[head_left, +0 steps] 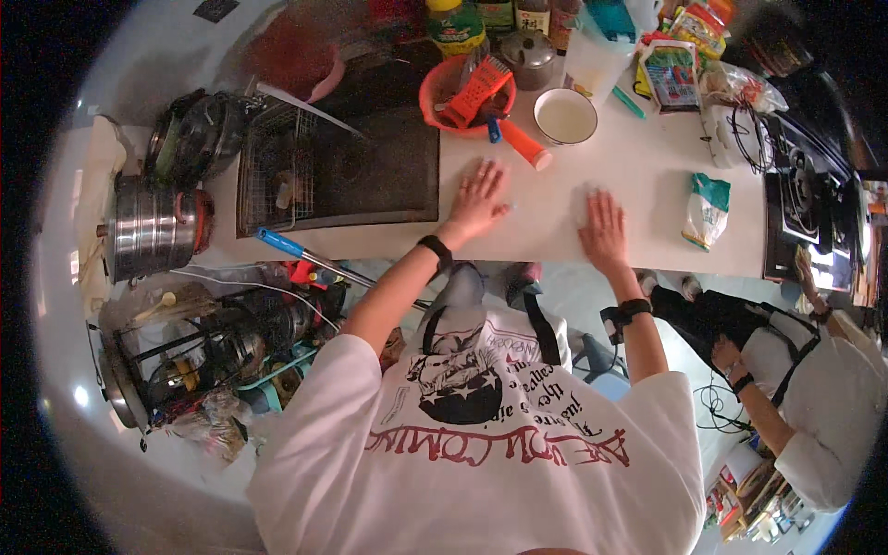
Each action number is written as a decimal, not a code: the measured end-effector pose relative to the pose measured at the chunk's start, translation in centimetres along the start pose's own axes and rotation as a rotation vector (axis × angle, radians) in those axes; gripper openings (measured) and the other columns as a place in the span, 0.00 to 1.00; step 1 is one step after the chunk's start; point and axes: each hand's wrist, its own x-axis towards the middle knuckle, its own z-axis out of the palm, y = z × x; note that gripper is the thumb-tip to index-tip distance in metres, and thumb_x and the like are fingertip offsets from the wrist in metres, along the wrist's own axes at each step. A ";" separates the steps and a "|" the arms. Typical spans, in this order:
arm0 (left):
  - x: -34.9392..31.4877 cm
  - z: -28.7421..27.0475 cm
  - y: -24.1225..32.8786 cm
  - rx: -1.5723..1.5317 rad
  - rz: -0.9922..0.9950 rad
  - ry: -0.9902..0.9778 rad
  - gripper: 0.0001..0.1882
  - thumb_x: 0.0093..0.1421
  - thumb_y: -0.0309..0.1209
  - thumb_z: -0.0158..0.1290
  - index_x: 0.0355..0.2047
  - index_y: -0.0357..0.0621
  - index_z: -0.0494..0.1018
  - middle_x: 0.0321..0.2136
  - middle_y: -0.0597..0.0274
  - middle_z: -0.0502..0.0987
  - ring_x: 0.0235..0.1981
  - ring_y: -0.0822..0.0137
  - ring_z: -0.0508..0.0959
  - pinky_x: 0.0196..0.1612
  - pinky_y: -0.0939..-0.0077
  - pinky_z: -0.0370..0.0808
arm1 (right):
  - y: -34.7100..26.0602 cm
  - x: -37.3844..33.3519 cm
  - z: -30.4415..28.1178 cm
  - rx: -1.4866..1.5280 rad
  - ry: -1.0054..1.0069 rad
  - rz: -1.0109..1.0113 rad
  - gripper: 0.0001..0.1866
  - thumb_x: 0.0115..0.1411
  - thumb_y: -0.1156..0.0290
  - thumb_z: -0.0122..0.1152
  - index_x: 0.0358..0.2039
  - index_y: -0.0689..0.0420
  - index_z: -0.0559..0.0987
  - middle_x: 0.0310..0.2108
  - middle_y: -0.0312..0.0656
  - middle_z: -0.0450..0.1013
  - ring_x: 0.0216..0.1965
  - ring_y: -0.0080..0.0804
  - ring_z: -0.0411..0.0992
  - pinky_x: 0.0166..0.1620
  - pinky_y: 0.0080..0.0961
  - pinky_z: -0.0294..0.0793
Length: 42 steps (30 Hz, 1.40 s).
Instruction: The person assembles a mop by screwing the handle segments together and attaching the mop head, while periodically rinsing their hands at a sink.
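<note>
White counter point(546, 217), dark sink point(393, 180) set in at left. Directly on it: red-orange basin point(429, 111), dark-rimmed white bowl point(566, 136), lidded grey pot point(528, 63), green-and-white packet point(708, 211); left hand point(476, 201), right hand point(604, 231), palms down.

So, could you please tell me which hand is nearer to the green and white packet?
Right. The right hand is over the counter, left of the packet; the left hand is farther left.

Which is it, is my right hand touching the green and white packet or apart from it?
Apart. The head view shows pale countertop plainly between your right hand and the green and white packet, which lies to its right.
</note>
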 end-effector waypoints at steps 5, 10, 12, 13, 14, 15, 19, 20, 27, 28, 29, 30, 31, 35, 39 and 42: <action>-2.7 0.2 -10.6 -0.189 -0.471 0.031 0.38 0.56 0.50 0.37 0.57 0.35 0.40 0.58 0.44 0.39 0.60 0.48 0.40 0.58 0.53 0.43 | -11.4 5.6 -0.7 0.150 -0.032 -0.489 0.33 0.51 0.57 0.47 0.56 0.56 0.54 0.59 0.44 0.46 0.60 0.39 0.43 0.58 0.38 0.43; -6.5 1.3 -16.8 -0.561 -0.916 -0.060 0.39 0.58 0.55 0.27 0.57 0.34 0.38 0.58 0.45 0.39 0.60 0.51 0.40 0.60 0.61 0.40 | -21.7 11.7 0.9 0.289 0.038 -0.612 0.30 0.54 0.57 0.45 0.54 0.58 0.56 0.58 0.46 0.48 0.59 0.41 0.44 0.58 0.38 0.45; -7.3 -0.8 -19.3 -0.847 -1.038 0.060 0.36 0.58 0.54 0.28 0.55 0.35 0.42 0.57 0.46 0.43 0.58 0.53 0.44 0.57 0.62 0.45 | -25.1 14.1 2.6 0.453 0.071 -0.578 0.29 0.55 0.58 0.45 0.54 0.58 0.57 0.58 0.47 0.48 0.60 0.41 0.44 0.58 0.37 0.45; -8.0 -2.0 -20.7 -1.132 -1.131 0.174 0.34 0.58 0.53 0.29 0.54 0.37 0.46 0.56 0.48 0.47 0.57 0.54 0.48 0.54 0.62 0.49 | -26.9 15.2 3.2 0.626 0.093 -0.521 0.28 0.55 0.59 0.44 0.54 0.59 0.57 0.58 0.49 0.47 0.60 0.41 0.44 0.58 0.37 0.46; -8.2 -3.0 -21.5 -1.427 -1.193 0.290 0.31 0.59 0.52 0.30 0.52 0.38 0.50 0.54 0.49 0.51 0.55 0.55 0.52 0.51 0.63 0.54 | -28.3 16.3 3.3 0.643 0.077 -0.441 0.25 0.57 0.64 0.46 0.51 0.63 0.59 0.53 0.51 0.56 0.55 0.43 0.53 0.55 0.30 0.54; -8.4 -4.0 -22.2 -1.728 -1.229 0.413 0.29 0.59 0.51 0.31 0.50 0.39 0.54 0.53 0.50 0.55 0.54 0.56 0.56 0.48 0.63 0.58 | -29.8 18.5 4.3 0.631 0.075 -0.471 0.25 0.57 0.64 0.46 0.51 0.63 0.59 0.53 0.51 0.56 0.55 0.43 0.53 0.55 0.30 0.54; -6.3 -4.0 -23.1 -1.974 -0.863 0.634 0.20 0.58 0.49 0.36 0.37 0.46 0.63 0.34 0.64 0.70 0.34 0.67 0.70 0.41 0.69 0.67 | -32.1 26.1 5.9 1.391 -0.222 -0.076 0.16 0.59 0.64 0.44 0.38 0.66 0.68 0.32 0.44 0.70 0.34 0.33 0.69 0.41 0.24 0.69; -8.7 -1.0 -27.2 -2.255 -1.005 0.651 0.20 0.57 0.47 0.38 0.38 0.44 0.63 0.34 0.63 0.69 0.34 0.67 0.69 0.44 0.69 0.66 | -36.6 26.4 1.8 1.807 -0.445 0.181 0.15 0.59 0.63 0.42 0.34 0.64 0.69 0.29 0.45 0.70 0.28 0.35 0.68 0.35 0.26 0.68; -5.6 -0.6 -27.3 -2.105 -0.638 0.654 0.18 0.57 0.39 0.35 0.41 0.40 0.61 0.36 0.59 0.64 0.39 0.62 0.63 0.44 0.65 0.62 | -40.2 31.0 0.6 2.287 -0.566 0.616 0.15 0.60 0.67 0.35 0.34 0.65 0.68 0.29 0.47 0.69 0.35 0.36 0.69 0.40 0.27 0.70; -4.6 -1.5 -27.7 -2.115 -0.621 0.624 0.18 0.57 0.39 0.35 0.41 0.40 0.61 0.36 0.59 0.64 0.39 0.62 0.63 0.44 0.65 0.62 | -39.3 32.0 1.3 2.291 -0.531 0.624 0.15 0.60 0.67 0.35 0.34 0.65 0.68 0.29 0.47 0.69 0.35 0.36 0.69 0.40 0.27 0.70; -3.6 -2.7 -27.8 -2.387 -0.790 0.694 0.18 0.57 0.39 0.35 0.41 0.39 0.62 0.37 0.58 0.66 0.39 0.61 0.65 0.45 0.63 0.62 | -37.9 32.6 2.5 2.420 -0.627 0.295 0.15 0.60 0.66 0.35 0.34 0.65 0.68 0.28 0.46 0.70 0.34 0.35 0.69 0.39 0.27 0.70; -2.6 -4.0 -27.6 -2.645 -0.985 0.753 0.19 0.57 0.39 0.35 0.41 0.37 0.62 0.39 0.57 0.67 0.40 0.60 0.66 0.45 0.61 0.63 | -36.3 32.8 3.7 2.506 -0.709 -0.057 0.16 0.60 0.66 0.35 0.34 0.65 0.68 0.28 0.45 0.70 0.33 0.33 0.69 0.39 0.27 0.70; -3.2 -3.9 -28.3 -2.642 -1.006 0.735 0.19 0.57 0.39 0.35 0.41 0.37 0.62 0.39 0.57 0.67 0.40 0.60 0.66 0.45 0.61 0.63 | -36.2 32.2 3.9 2.516 -0.700 -0.036 0.16 0.60 0.66 0.35 0.34 0.65 0.68 0.28 0.45 0.70 0.33 0.33 0.69 0.39 0.27 0.70; -2.9 -5.4 -29.7 -2.715 -0.424 0.564 0.19 0.59 0.37 0.35 0.39 0.34 0.65 0.39 0.51 0.70 0.37 0.56 0.71 0.43 0.59 0.67 | -34.8 28.5 -1.2 2.075 -0.315 0.208 0.20 0.60 0.59 0.36 0.39 0.62 0.70 0.29 0.41 0.70 0.30 0.28 0.68 0.35 0.24 0.69; 0.1 -6.9 -29.4 -2.827 -0.413 0.525 0.14 0.58 0.30 0.38 0.37 0.31 0.67 0.36 0.48 0.71 0.37 0.57 0.71 0.42 0.66 0.71 | -30.1 25.9 -1.1 1.851 -0.468 0.539 0.19 0.58 0.57 0.42 0.42 0.58 0.70 0.34 0.39 0.71 0.29 0.24 0.69 0.33 0.18 0.69; 0.2 -7.3 -30.3 -2.872 -0.369 0.472 0.11 0.56 0.27 0.42 0.36 0.30 0.66 0.33 0.52 0.71 0.35 0.59 0.72 0.40 0.68 0.72 | -27.6 23.3 -1.6 1.634 -0.601 0.461 0.18 0.58 0.58 0.44 0.42 0.57 0.70 0.33 0.36 0.72 0.28 0.21 0.69 0.32 0.16 0.68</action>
